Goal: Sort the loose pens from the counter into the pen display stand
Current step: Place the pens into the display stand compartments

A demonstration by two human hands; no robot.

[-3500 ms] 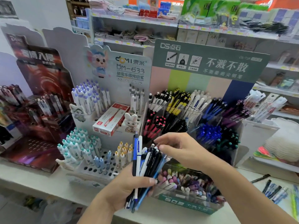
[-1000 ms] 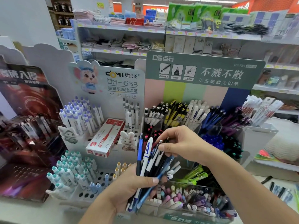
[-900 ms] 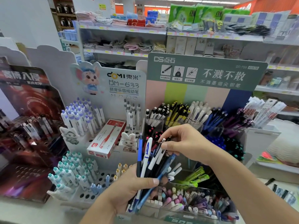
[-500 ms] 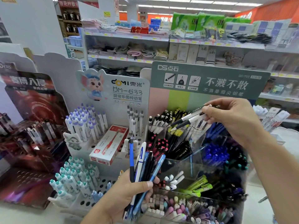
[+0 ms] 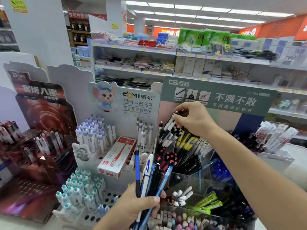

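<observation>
- Here the left hand (image 5: 132,205) is low in the middle, fingers and thumb wrapped round a bunch of pens (image 5: 150,178) that fan upward: a blue one, a white one with blue print, several dark ones and a light blue one
- The bunch stands in front of the lower edge of the pen stand (image 5: 196,165), a clear-walled rack with a green header card (image 5: 232,97)
- The right hand (image 5: 191,120) is up at the stand's back row on its left side, fingertips pinching the top of a black-and-white pen (image 5: 168,128)
- That pen slants down to the left, its lower end among the other black-and-white pens in that slot; whether it sits fully in the slot I cannot tell
- Next slots to the right hold yellow-and-black pens (image 5: 184,141), and blue ones lie further right
- Left of the stand is a white card display (image 5: 123,103) with a mouse cartoon, with rows of white pens with purple caps (image 5: 94,130), teal-capped pens (image 5: 78,188) below, and a red-and-white box (image 5: 116,156) lying on it
- Shelves (image 5: 166,50) of packaged goods run across the background
</observation>
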